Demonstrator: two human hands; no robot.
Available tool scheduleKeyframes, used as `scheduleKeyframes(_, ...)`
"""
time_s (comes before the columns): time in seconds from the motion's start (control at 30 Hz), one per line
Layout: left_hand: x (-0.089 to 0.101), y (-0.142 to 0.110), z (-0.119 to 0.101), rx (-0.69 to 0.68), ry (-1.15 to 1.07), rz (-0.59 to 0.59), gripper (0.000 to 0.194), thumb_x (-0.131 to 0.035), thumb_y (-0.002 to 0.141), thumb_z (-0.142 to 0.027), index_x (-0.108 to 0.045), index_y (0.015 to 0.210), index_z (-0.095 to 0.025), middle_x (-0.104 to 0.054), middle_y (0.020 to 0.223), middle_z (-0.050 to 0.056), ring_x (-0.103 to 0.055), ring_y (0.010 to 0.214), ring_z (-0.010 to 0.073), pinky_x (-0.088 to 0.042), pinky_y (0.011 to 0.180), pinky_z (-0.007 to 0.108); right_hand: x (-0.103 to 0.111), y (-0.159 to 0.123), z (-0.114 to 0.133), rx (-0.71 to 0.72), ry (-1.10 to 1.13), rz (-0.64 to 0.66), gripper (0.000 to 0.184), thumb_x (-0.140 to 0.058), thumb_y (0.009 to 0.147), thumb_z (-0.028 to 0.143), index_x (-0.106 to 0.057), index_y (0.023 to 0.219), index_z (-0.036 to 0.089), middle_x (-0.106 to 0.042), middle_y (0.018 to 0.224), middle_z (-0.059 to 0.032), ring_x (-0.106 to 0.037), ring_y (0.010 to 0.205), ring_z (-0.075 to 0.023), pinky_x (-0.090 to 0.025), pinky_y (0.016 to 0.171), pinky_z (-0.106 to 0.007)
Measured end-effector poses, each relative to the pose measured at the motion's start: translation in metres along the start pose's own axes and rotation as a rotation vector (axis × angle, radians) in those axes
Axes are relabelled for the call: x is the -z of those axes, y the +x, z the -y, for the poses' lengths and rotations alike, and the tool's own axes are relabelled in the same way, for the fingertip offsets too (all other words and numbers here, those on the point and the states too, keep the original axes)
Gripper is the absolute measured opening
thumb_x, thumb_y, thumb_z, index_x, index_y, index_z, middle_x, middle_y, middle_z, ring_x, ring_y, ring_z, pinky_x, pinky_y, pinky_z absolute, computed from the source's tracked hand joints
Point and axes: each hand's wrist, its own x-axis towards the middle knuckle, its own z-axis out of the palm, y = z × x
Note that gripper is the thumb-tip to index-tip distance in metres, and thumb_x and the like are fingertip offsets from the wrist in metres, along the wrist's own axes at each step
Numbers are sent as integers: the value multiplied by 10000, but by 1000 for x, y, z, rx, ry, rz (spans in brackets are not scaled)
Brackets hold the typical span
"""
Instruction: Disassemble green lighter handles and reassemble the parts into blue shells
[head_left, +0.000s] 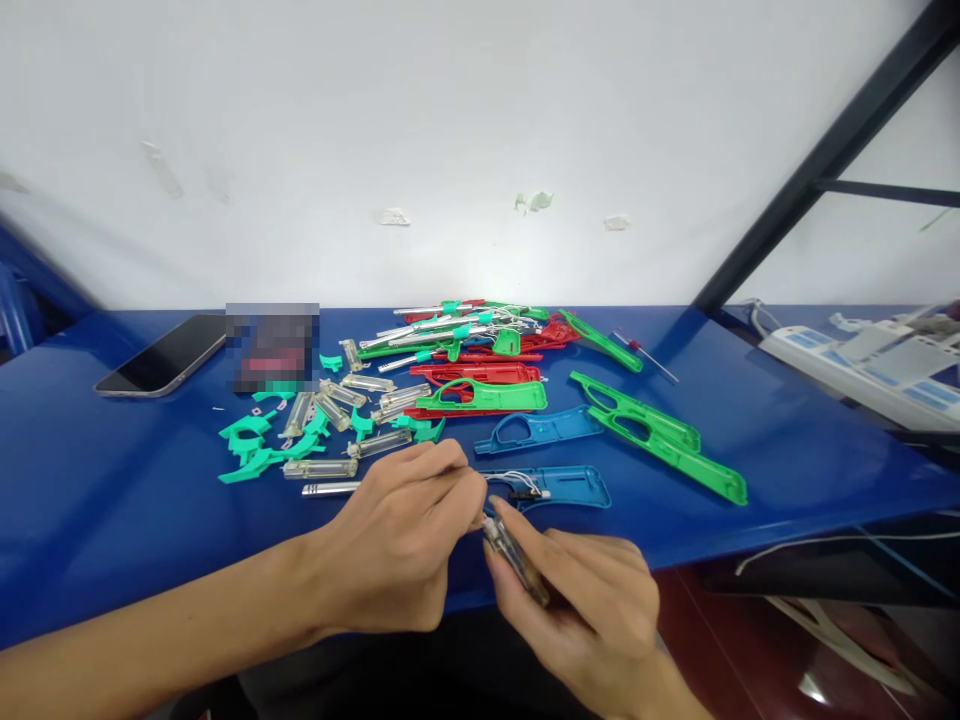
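Note:
My right hand point(581, 590) grips a small clear plastic lighter fuel tank point(516, 560), tilted with its top end toward the left. My left hand point(409, 535) is closed, its fingertips pinched at that top end; whatever they hold there is hidden. Just beyond the hands lies a blue lighter casing half point(585, 487) with white wires point(517, 480) and a small black part in it. A silver metal tube point(330, 489) sticks out to the left from behind my left hand. Another blue casing half point(544, 430) rests a little farther back.
Several clear tanks point(321, 468) and teal plastic clips point(251, 465) lie left of centre. Red casing halves point(480, 373) and wired silver tubes are piled behind. Green casing halves point(675, 455) lie right. A phone point(165, 355) sits at left, a thin screwdriver-like rod point(656, 362) at back right.

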Motion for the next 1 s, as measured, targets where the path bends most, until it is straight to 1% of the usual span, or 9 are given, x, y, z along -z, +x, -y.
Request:
scheduleKeyframes(0.07, -1, -2, 0, 32, -31, -2, 285, -458, 851, 67, -443, 840, -218, -507, 715, 5, -473, 733, 187, -453, 593, 314, -1, 0, 0, -6, -4, -13, 247, -747, 983, 83, -754, 1229, 71, -730, 662, 15, -562, 437, -90, -494, 459, -248)
scheduleKeyframes(0.13, -1, -3, 0, 49, -60, -9, 279, -467, 876, 64, -452, 840, -212, -523, 717, 2, -460, 720, 175, -453, 599, 303, -1, 0, -1, -20, 3, -22, 245, -750, 984, 88, -757, 1228, 75, -719, 652, 23, -566, 438, -88, -494, 464, -243)
scheduleKeyframes(0.27, 0, -2, 2, 58, -77, -7, 219, -521, 946, 46, -569, 908, -164, -626, 782, 30, -492, 765, 178, -474, 637, 307, -1, 0, -2, -40, 11, -38, 257, -740, 990, 87, -745, 1247, 92, -712, 659, 34, -578, 451, -90, -500, 481, -244)
scheduleKeyframes(0.33, 1, -2, 4, 61, -79, -8, 187, -551, 979, 26, -604, 939, -149, -661, 815, 38, -509, 797, 183, -480, 652, 307, -1, 0, -2, -44, -7, -45, 261, -737, 995, 94, -739, 1256, 104, -735, 691, 28, -585, 456, -89, -501, 485, -246)
scheduleKeyframes(0.43, 1, -3, 6, 56, -94, -12, 153, -576, 1004, 4, -637, 987, -135, -690, 855, 42, -520, 823, 185, -493, 683, 312, -1, 0, -2, -61, -36, -62, 255, -744, 995, 106, -743, 1249, 116, -718, 675, 40, -575, 447, -83, -479, 474, -247)
scheduleKeyframes(0.57, 1, -5, 4, 56, -122, -27, 139, -571, 1020, -14, -658, 1009, -121, -681, 846, 51, -508, 827, 194, -492, 706, 329, -1, 0, -1, -69, -53, -72, 228, -743, 993, 113, -752, 1221, 101, -700, 654, 40, -576, 445, -79, -475, 472, -241)
scheduleKeyframes(0.73, 3, -5, 0, 43, -117, 4, 137, -584, 1002, -3, -665, 1019, -113, -664, 812, 53, -512, 804, 190, -487, 697, 321, 1, 1, -1, -36, -43, -39, 215, -724, 998, 119, -746, 1209, 87, -708, 653, 29, -587, 443, -91, -479, 473, -260)
scheduleKeyframes(0.87, 5, -5, -1, 26, -115, -12, 157, -558, 1008, -5, -659, 1032, -123, -662, 808, 52, -534, 805, 198, -489, 692, 327, 2, 0, -3, -14, -22, -23, 237, -715, 999, 128, -734, 1231, 81, -723, 673, 21, -590, 446, -98, -481, 469, -270)
scheduleKeyframes(1.0, 8, -3, -1, 31, -97, 30, 189, -531, 1018, 4, -649, 1003, -143, -658, 788, 42, -537, 792, 199, -470, 653, 316, 4, -2, -5, 11, 8, 12, 259, -705, 999, 126, -721, 1253, 79, -736, 698, 17, -604, 466, -102, -492, 481, -268)
